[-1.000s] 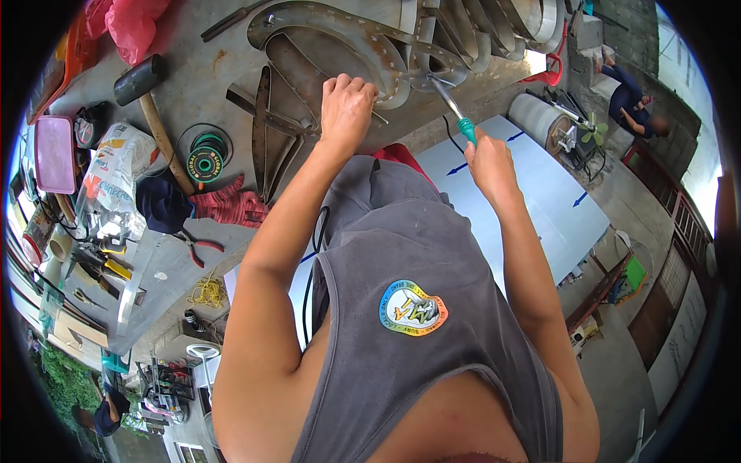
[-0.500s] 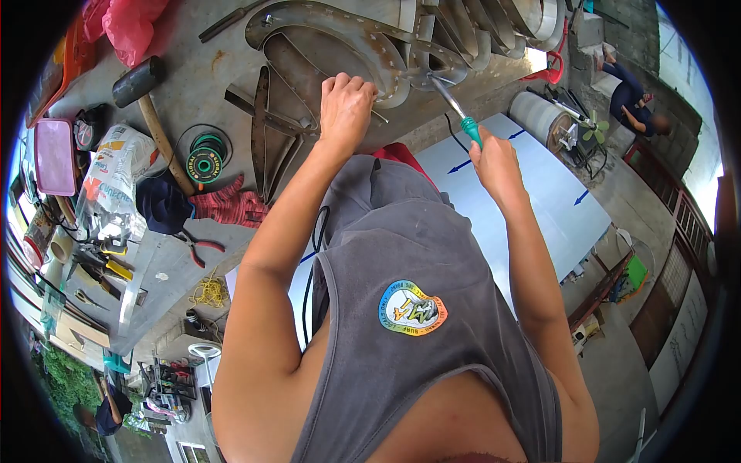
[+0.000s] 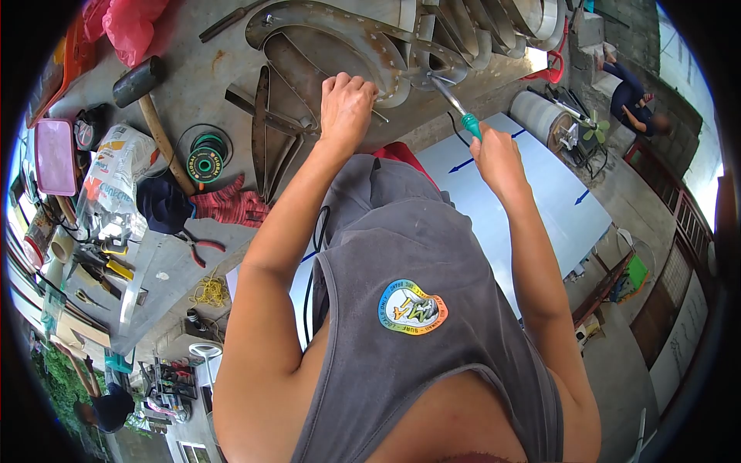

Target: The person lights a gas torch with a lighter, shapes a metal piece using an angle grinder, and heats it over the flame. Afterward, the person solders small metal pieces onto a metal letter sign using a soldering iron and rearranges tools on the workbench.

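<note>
My right hand (image 3: 500, 160) is wrapped around the green handle of a soldering iron (image 3: 450, 96). Its metal tip touches the inside of a curved sheet-metal letter form (image 3: 340, 27) at the table's front edge. My left hand (image 3: 349, 112) is closed over the form's near side, and the short end of a thin pale rod (image 3: 380, 117) shows beside it. What the fingers curl around is mostly hidden. Left of that hand stands another sheet-metal form (image 3: 262, 135) with curved walls.
More metal forms (image 3: 471, 35) stand at the back right. To the left lie a mallet (image 3: 158, 127), a green wire spool (image 3: 206, 158), a red glove (image 3: 231, 204) and pliers (image 3: 193, 245). A white sheet with blue arrows (image 3: 532, 193) lies below. Another person (image 3: 112, 405) is at lower left.
My right hand and the soldering iron's handle have shifted very slightly; the tip stays in the form. My left hand has not moved. The person at lower left has changed posture.
</note>
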Available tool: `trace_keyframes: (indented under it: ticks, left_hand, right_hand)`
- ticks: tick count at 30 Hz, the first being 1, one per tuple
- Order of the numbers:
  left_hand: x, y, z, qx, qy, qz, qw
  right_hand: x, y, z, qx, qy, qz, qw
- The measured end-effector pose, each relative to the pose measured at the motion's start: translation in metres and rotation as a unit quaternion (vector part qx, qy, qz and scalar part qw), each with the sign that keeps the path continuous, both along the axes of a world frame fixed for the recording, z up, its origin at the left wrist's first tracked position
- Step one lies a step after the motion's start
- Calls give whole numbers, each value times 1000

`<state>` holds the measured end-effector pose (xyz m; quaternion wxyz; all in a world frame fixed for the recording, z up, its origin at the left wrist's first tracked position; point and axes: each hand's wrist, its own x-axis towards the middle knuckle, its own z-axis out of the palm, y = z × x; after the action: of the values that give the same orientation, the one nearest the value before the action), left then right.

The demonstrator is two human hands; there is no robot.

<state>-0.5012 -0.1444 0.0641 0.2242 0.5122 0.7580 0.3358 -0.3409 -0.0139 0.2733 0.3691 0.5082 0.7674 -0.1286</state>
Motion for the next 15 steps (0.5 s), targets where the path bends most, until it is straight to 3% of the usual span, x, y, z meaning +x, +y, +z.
trace_keyframes:
  ticks: [15]
  left_hand:
    - [-1,0,0,-24,0,-5,1000]
  right_hand:
    - [-4,7,5,-7,-21,4,1000]
